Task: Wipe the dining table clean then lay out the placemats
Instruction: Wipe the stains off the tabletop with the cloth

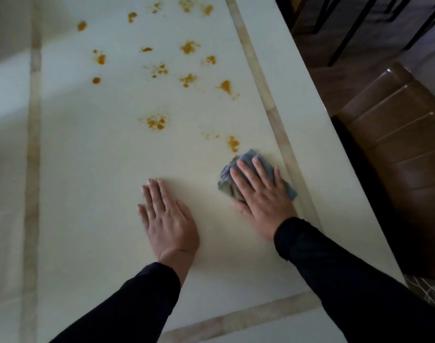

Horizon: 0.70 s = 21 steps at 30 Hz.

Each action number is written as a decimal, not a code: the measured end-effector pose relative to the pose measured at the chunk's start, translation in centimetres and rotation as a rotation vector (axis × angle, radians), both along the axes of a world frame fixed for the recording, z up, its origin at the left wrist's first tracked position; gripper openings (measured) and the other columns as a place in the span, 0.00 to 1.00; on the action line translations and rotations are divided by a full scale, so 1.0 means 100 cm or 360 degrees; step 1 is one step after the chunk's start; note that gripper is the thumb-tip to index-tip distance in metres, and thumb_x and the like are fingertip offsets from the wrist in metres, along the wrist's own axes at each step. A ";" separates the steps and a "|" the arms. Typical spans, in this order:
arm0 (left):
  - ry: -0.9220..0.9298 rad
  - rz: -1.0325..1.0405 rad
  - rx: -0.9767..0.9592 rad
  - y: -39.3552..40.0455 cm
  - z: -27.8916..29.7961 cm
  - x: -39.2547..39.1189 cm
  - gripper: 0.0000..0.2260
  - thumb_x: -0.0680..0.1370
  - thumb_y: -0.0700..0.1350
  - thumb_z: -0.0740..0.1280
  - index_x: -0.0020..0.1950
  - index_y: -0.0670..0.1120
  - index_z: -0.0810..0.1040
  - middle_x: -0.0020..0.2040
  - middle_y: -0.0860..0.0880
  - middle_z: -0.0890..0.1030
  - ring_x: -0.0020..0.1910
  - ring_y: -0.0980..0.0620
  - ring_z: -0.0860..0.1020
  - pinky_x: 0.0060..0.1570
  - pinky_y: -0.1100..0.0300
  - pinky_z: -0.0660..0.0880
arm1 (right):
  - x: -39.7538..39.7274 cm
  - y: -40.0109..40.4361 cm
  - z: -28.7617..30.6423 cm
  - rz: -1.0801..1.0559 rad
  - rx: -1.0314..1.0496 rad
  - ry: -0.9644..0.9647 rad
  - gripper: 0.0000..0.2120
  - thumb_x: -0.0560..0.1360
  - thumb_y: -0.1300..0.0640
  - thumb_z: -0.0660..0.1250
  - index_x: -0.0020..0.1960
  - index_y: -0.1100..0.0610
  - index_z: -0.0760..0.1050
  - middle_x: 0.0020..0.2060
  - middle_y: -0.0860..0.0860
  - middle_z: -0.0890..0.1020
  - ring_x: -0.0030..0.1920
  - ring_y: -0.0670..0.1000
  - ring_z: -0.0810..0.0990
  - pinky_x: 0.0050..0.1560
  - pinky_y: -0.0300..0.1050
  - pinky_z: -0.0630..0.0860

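Note:
The dining table point(95, 169) has a pale glossy top with beige inlay strips. Several orange stains point(157, 122) are scattered over its far half. A crumpled grey-blue cloth point(246, 159) lies near the right inlay strip, just below the nearest stain. My right hand point(259, 191) presses flat on the cloth with straight fingers. My left hand point(166, 219) rests flat on the bare tabletop to the left of it, fingers straight, holding nothing. No placemats are in view.
A brown padded chair point(394, 149) stands close against the table's right edge. Dark chair legs point(352, 28) and floor show at the top right. A patterned rug point(427, 290) peeks out at the lower right.

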<state>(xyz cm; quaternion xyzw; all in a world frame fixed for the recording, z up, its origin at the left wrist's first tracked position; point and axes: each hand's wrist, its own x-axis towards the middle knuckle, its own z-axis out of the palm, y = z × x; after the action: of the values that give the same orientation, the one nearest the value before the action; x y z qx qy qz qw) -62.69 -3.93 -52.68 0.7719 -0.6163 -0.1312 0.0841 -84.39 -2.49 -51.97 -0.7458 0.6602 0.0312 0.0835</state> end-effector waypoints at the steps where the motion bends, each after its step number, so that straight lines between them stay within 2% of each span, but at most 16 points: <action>1: -0.0002 -0.0004 0.0007 0.000 0.000 0.000 0.27 0.83 0.47 0.52 0.82 0.46 0.50 0.82 0.48 0.49 0.81 0.51 0.45 0.78 0.49 0.44 | 0.004 -0.018 0.000 -0.0088 0.0015 0.0001 0.34 0.79 0.36 0.49 0.81 0.50 0.50 0.81 0.49 0.51 0.80 0.57 0.45 0.73 0.69 0.52; 3: -0.0011 -0.0014 0.0004 0.000 0.000 0.001 0.27 0.84 0.47 0.51 0.82 0.46 0.49 0.82 0.49 0.49 0.81 0.52 0.45 0.78 0.49 0.44 | 0.017 -0.038 0.001 -0.0243 0.0045 -0.0010 0.35 0.79 0.35 0.45 0.81 0.52 0.48 0.81 0.51 0.50 0.80 0.59 0.44 0.74 0.70 0.48; 5: -0.0025 -0.0024 0.0005 0.001 -0.001 0.001 0.27 0.83 0.47 0.50 0.82 0.46 0.48 0.82 0.49 0.49 0.81 0.52 0.44 0.78 0.48 0.45 | 0.039 -0.033 0.000 -0.0258 0.0015 -0.0039 0.36 0.79 0.35 0.44 0.81 0.54 0.47 0.81 0.54 0.48 0.80 0.61 0.42 0.74 0.71 0.47; 9: -0.0030 -0.0055 0.0067 0.000 0.000 0.002 0.28 0.82 0.50 0.44 0.82 0.46 0.45 0.82 0.49 0.44 0.80 0.52 0.40 0.78 0.49 0.41 | 0.078 0.011 0.002 0.0106 0.0001 -0.0124 0.36 0.81 0.38 0.53 0.81 0.54 0.49 0.81 0.54 0.48 0.79 0.62 0.43 0.73 0.71 0.51; 14: 0.0048 -0.0083 0.0053 0.000 0.003 0.005 0.29 0.81 0.51 0.44 0.82 0.47 0.43 0.82 0.50 0.43 0.80 0.54 0.38 0.78 0.50 0.40 | 0.053 -0.013 0.001 0.0426 0.0057 -0.0040 0.32 0.82 0.37 0.48 0.81 0.49 0.46 0.81 0.48 0.47 0.80 0.57 0.42 0.75 0.69 0.47; 17: 0.0126 -0.0053 0.0063 -0.001 0.008 0.006 0.29 0.81 0.51 0.47 0.82 0.48 0.46 0.82 0.50 0.46 0.80 0.55 0.40 0.78 0.50 0.42 | 0.034 -0.060 -0.001 0.0185 0.0094 -0.0023 0.32 0.81 0.37 0.43 0.81 0.46 0.42 0.80 0.45 0.44 0.80 0.54 0.40 0.74 0.68 0.47; 21: 0.0251 -0.0254 0.0026 -0.021 0.016 0.033 0.27 0.80 0.49 0.54 0.80 0.45 0.58 0.81 0.47 0.56 0.81 0.50 0.49 0.78 0.52 0.46 | 0.025 -0.101 -0.001 -0.0099 0.0092 -0.0007 0.31 0.81 0.37 0.38 0.80 0.45 0.38 0.80 0.44 0.40 0.79 0.53 0.36 0.76 0.66 0.44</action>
<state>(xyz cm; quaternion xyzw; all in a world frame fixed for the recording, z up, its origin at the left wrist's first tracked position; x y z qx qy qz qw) -59.38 -5.99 -51.11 0.7084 -0.6661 -0.2028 0.1153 -81.92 -12.59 -52.07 -0.7223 0.6816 0.0461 0.1075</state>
